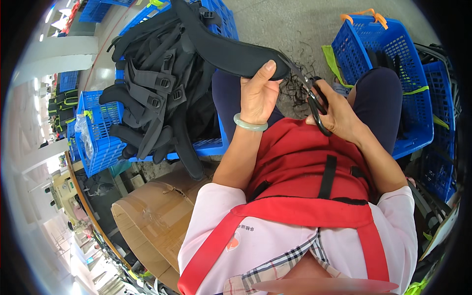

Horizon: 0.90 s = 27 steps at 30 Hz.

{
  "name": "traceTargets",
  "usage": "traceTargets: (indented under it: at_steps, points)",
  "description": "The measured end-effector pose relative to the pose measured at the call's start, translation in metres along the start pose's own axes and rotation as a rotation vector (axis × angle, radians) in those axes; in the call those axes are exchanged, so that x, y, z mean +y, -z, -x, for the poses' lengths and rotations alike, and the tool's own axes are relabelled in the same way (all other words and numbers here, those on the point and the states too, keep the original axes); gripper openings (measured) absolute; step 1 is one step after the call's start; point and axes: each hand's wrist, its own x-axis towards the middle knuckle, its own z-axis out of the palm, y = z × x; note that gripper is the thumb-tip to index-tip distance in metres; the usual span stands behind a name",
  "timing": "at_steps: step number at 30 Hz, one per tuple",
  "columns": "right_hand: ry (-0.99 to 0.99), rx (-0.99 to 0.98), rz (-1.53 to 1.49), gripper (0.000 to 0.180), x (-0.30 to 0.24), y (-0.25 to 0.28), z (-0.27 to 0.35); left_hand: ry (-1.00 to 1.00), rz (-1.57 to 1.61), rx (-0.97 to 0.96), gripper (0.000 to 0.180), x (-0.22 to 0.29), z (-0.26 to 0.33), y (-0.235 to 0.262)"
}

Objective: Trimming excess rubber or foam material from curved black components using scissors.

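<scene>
My left hand (259,96) grips the near end of a padded black shoulder strap (231,55), thumb on top and fingers underneath. The strap curves up and away to the left, over a heap of similar straps. In my right hand (339,112) is a pair of scissors (319,109) with black handles, my fingers through the loops. Its blades point up and left, and their tips meet the rounded end of the strap. Whether the blades are parted there I cannot tell.
A blue crate (223,19) heaped with black straps (164,83) with buckles stands at my left. Beyond it is a smaller blue crate (101,147). Blue crates (415,98) stand at my right. A cardboard box (157,211) sits lower left. Dark scraps (297,54) litter the floor.
</scene>
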Motion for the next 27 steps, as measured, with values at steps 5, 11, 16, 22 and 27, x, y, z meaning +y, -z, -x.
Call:
traceTargets:
  at_steps: [5,11,16,22,27]
  points:
    - [-0.076,-0.072,-0.076,0.059,-0.008,0.003,-0.001,0.011,0.01,0.037,0.019,0.001,0.003,-0.005]
    - [-0.109,-0.086,-0.21,0.048,0.005,0.002,0.002,0.006,-0.002,0.027,0.019,0.001,0.004,-0.004]
    - [-0.117,-0.078,-0.192,0.044,0.004,0.007,0.003,-0.023,-0.024,-0.007,0.019,0.002,0.003,0.0]
    - [-0.049,-0.07,-0.048,0.046,-0.01,0.016,0.006,-0.097,-0.178,-0.059,0.021,-0.004,0.004,0.009]
    - [-0.143,-0.125,0.058,0.049,-0.017,0.027,0.009,-0.041,-0.194,-0.089,0.022,-0.002,0.004,0.008]
